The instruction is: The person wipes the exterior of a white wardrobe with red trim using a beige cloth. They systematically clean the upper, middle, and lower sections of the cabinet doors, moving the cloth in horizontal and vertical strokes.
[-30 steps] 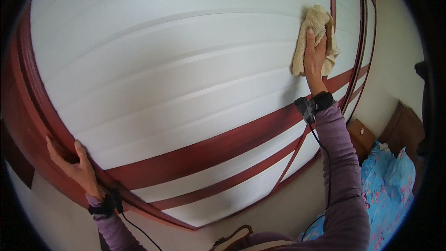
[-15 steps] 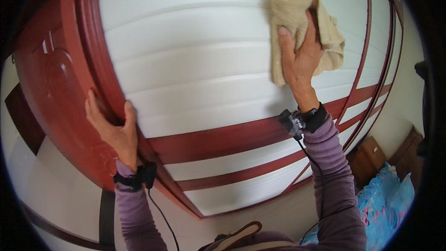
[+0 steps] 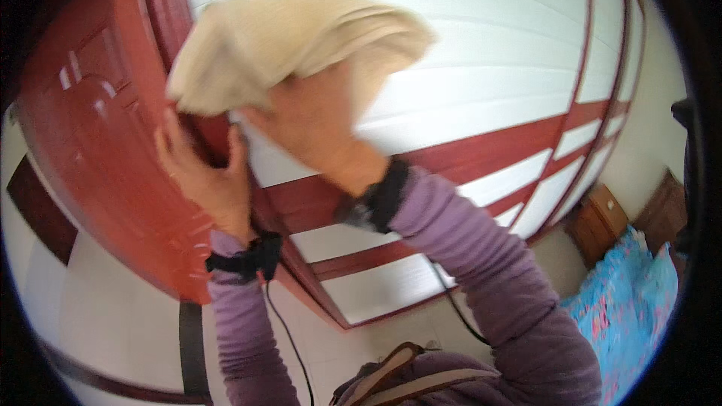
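Note:
My right hand (image 3: 316, 116), blurred by motion, holds a beige cloth (image 3: 271, 41) up at the left side of a white ribbed wardrobe door (image 3: 466, 90). The cloth's left end reaches over the red-brown wooden frame (image 3: 162, 0), just above my left hand. Its folds hide some of my right fingertips. My left hand (image 3: 210, 177) rests on the frame's edge, thumb to one side and fingers stretched out on the other, with nothing loose in it. Both wrists wear black straps with cables.
A red panelled wooden door (image 3: 98, 135) stands left of the frame. Red-brown bands (image 3: 489, 150) cross the lower wardrobe. Far right, a wooden cabinet (image 3: 598, 218) stands by a blue floral cover (image 3: 632, 301). Pale floor tiles (image 3: 135, 301) with dark strips lie below.
My right hand has swept the cloth leftward, from the right part of the white door to the frame. My left hand stays on the frame; the view has shifted slightly.

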Tool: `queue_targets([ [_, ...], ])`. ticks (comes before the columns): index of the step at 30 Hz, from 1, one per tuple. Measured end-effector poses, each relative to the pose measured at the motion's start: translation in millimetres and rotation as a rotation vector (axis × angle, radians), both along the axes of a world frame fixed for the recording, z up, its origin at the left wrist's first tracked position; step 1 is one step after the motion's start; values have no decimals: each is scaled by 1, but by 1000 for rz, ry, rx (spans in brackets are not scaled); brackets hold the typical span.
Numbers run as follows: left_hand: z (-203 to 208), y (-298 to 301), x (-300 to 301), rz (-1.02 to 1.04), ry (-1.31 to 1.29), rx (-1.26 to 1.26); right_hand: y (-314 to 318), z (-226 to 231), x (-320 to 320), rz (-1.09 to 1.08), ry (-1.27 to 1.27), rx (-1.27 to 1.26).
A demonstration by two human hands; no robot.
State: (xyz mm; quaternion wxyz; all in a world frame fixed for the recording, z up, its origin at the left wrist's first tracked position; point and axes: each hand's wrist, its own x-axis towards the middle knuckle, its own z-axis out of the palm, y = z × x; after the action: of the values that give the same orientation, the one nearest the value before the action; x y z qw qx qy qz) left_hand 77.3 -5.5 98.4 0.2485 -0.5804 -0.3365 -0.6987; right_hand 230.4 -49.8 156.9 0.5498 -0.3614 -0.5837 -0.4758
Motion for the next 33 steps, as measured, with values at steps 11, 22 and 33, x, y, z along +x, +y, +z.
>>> queue_targets([
  [11,9,-1,-2,-38,117,145,-18,-67,12,104,-7,-152],
  [22,12,1,6,110,93,189,-66,-81,181,-149,-45,-193],
  [33,11,8,3,126,123,188,-112,-74,395,-240,389,-4],
])
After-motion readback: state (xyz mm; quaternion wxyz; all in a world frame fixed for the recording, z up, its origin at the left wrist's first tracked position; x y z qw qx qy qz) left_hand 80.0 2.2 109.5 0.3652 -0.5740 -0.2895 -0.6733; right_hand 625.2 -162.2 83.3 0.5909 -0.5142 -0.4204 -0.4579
